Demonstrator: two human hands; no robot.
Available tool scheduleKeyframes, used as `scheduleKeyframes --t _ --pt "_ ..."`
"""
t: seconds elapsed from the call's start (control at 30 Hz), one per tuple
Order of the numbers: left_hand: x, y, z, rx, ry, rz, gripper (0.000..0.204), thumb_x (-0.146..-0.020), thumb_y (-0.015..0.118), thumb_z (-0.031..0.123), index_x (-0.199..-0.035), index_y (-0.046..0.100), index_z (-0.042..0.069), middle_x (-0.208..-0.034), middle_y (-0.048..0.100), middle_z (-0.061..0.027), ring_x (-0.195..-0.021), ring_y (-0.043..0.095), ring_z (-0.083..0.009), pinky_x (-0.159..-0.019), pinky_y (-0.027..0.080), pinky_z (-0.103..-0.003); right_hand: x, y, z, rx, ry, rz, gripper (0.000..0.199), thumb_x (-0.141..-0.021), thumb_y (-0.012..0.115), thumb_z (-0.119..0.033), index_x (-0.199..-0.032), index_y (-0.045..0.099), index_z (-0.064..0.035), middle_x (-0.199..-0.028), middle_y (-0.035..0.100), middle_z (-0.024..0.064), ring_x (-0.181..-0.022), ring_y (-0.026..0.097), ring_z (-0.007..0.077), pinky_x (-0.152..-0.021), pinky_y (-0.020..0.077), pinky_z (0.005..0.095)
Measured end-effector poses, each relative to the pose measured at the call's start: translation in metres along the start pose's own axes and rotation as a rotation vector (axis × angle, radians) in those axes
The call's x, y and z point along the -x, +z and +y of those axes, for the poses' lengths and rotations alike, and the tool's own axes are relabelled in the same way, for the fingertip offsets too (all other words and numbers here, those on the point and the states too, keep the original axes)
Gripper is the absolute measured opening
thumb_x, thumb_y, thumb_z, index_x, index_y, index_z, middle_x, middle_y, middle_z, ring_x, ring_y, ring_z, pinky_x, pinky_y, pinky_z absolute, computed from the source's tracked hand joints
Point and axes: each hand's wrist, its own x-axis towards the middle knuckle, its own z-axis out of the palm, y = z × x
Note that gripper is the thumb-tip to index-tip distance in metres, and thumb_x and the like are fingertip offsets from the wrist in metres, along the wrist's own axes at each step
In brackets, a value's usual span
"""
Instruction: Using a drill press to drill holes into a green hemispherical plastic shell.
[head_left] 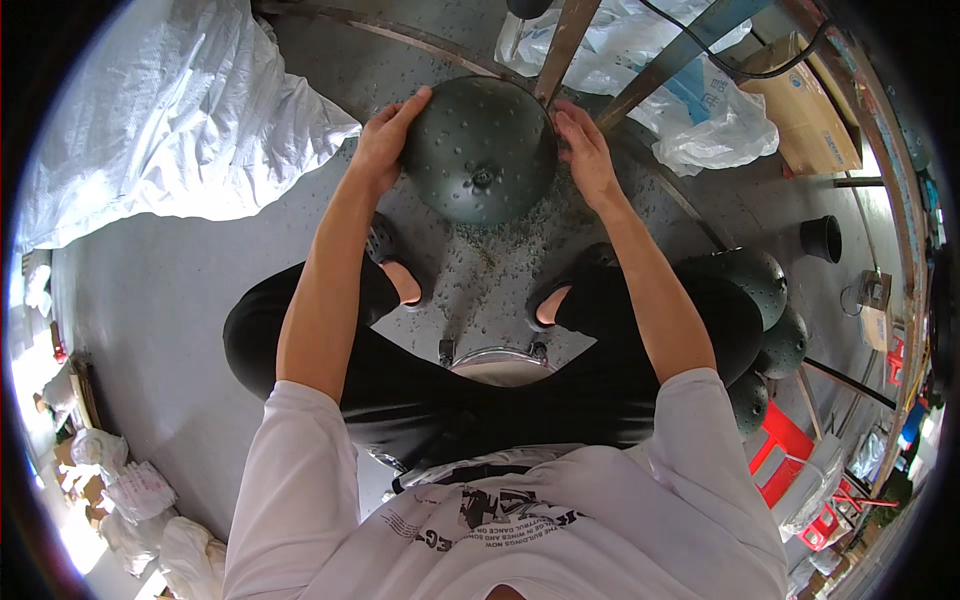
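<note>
A dark green plastic dome, dotted with small round bumps and with a knobbly centre, is held up in front of me over the floor. My left hand grips its left edge, thumb side along the rim and the other fingers partly hidden behind it. At the opposite edge, my right hand has its fingers curled against the rim, some of them tucked out of sight. The dome's underside cannot be seen. Small green bits litter the grey floor below it, between my feet.
More bumpy green domes are piled beside my right knee. Metal legs slant down just beyond the dome. A large white sack stands at left. Clear plastic bags, a cardboard box, a black pot and a red stool lie right.
</note>
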Motion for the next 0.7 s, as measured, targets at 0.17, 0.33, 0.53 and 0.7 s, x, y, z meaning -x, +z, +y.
scheduleKeyframes --t 0.17,0.33,0.53,0.7 --pt "-0.006 -0.005 -0.006 0.161 0.004 0.118 0.066 -0.089 0.077 0.052 -0.122 0.060 -0.002 -0.105 0.064 -0.0065 -0.099 0.060 -0.0166 -0.091 0.048 -0.032 0.011 0.006 -0.007 -0.072 0.205 -0.143 0.079 -0.095 0.064 -0.055 -0.151 0.041 -0.0046 -0.139 0.055 0.0104 -0.121 0.056 0.0218 -0.098 0.0470 0.0370" --pt "-0.013 -0.013 -0.010 0.204 -0.030 0.102 0.068 -0.095 0.072 0.047 -0.138 0.053 -0.001 -0.132 0.061 -0.0105 -0.121 0.056 -0.0204 -0.104 0.043 -0.038 0.008 0.010 -0.009 0.045 0.026 -0.166 0.093 -0.086 0.078 -0.053 -0.151 0.039 0.0015 -0.135 0.058 0.0160 -0.113 0.061 0.0224 -0.096 0.0499 0.0355" --pt "0.003 0.006 0.003 0.015 0.157 0.191 0.080 -0.089 0.080 0.045 -0.139 0.045 -0.006 -0.124 0.060 -0.0137 -0.110 0.057 -0.0193 -0.094 0.045 -0.034 0.000 0.006 -0.004 0.111 -0.081 -0.097 0.094 -0.082 0.083 -0.051 -0.148 0.044 0.0043 -0.130 0.060 0.0172 -0.105 0.062 0.0205 -0.093 0.0512 0.0349" --pt "0.012 0.014 0.004 -0.046 0.195 0.031 0.095 -0.084 0.083 0.047 -0.151 0.034 0.001 -0.132 0.056 -0.0159 -0.119 0.054 -0.0233 -0.097 0.042 -0.041 -0.010 0.000 0.003 0.035 -0.203 0.069 0.093 -0.080 0.083 -0.055 -0.142 0.050 0.0049 -0.128 0.063 0.0166 -0.106 0.061 0.0211 -0.092 0.0511 0.0349"
